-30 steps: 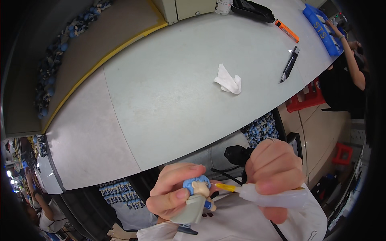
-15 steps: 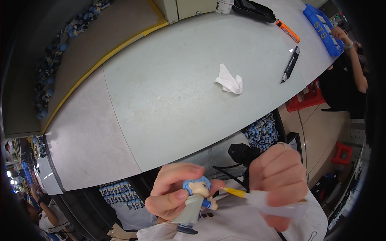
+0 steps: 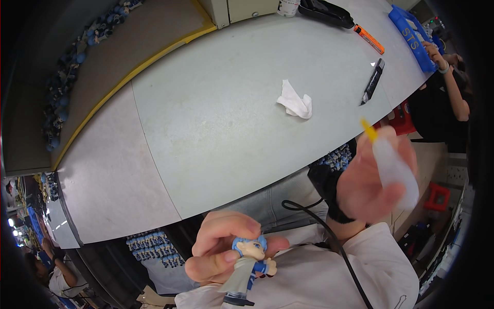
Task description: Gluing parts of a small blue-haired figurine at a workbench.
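My left hand [image 3: 213, 250] is closed round a small blue-haired figurine [image 3: 242, 275] with a pale grey cape and blue clothing, pinching it at the head and back. The figurine stands roughly upright, low in the view near my lap. Up and to the right, my right hand [image 3: 360, 190] grips a white translucent squeeze bottle [image 3: 393, 172] with a yellow nozzle, tip pointing up and away from the figurine. That hand and bottle are smeared by motion. A black wrist strap [image 3: 325, 186] with a black cord [image 3: 334, 242] circles my right wrist.
On the table [image 3: 216, 144] lie a crumpled white tissue [image 3: 296, 103], a black utility knife [image 3: 373, 82] and an orange tube-shaped item [image 3: 369, 39]. A yellow-edged shelf [image 3: 139, 56] holds many figurines. A co-worker's arm [image 3: 453, 90] reaches to a blue bin [image 3: 411, 38]. Trays of figurines [image 3: 154, 250] sit below.
My right hand has swung up and right with the squeeze bottle, taking its nozzle away from the figurine's face. My left hand still holds the figurine nearly in place.
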`<state>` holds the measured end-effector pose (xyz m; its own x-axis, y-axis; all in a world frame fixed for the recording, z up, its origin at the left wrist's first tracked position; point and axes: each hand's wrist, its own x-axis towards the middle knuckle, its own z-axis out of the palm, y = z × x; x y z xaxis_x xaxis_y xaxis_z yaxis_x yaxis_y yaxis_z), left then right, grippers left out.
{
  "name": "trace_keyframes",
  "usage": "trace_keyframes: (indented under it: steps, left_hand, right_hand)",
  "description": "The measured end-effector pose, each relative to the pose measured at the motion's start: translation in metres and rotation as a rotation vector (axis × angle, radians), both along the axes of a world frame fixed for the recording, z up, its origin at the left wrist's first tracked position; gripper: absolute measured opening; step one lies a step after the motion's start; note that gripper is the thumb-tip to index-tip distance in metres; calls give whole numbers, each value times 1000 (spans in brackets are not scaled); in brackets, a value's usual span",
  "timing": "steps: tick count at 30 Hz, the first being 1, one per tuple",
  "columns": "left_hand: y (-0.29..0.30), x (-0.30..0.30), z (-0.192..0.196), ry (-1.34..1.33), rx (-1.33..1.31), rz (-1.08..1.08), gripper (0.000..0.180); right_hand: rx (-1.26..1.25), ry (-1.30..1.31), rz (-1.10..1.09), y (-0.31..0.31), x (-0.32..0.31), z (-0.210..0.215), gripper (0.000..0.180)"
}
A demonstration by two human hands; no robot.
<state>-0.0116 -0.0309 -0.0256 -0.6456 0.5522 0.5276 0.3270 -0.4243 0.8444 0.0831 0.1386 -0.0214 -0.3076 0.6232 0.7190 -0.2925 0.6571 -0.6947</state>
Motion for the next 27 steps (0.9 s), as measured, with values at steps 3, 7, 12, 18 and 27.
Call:
trace_keyframes:
  steps: [3,7,12,18,27]
  left_hand:
    - [1,0,-2,18,-10,-3,64]
    - [-3,1,0,-34,-15,-23,58]
    - [0,4,0,29,-42,75,60]
    - [2,1,-2,112,-36,108,63]
    - [5,10,9,41,-142,162,44]
  right_hand:
    - [-148,8,-218,8,-15,-1,47]
    - [-229,-136,-159,26,-26,1,32]
    - [-91,-377,-255,37,-31,-5,25]
    - [-37,-302,-340,33,-30,-13,43]
    - [300,-83,389,-49,-17,17,31]
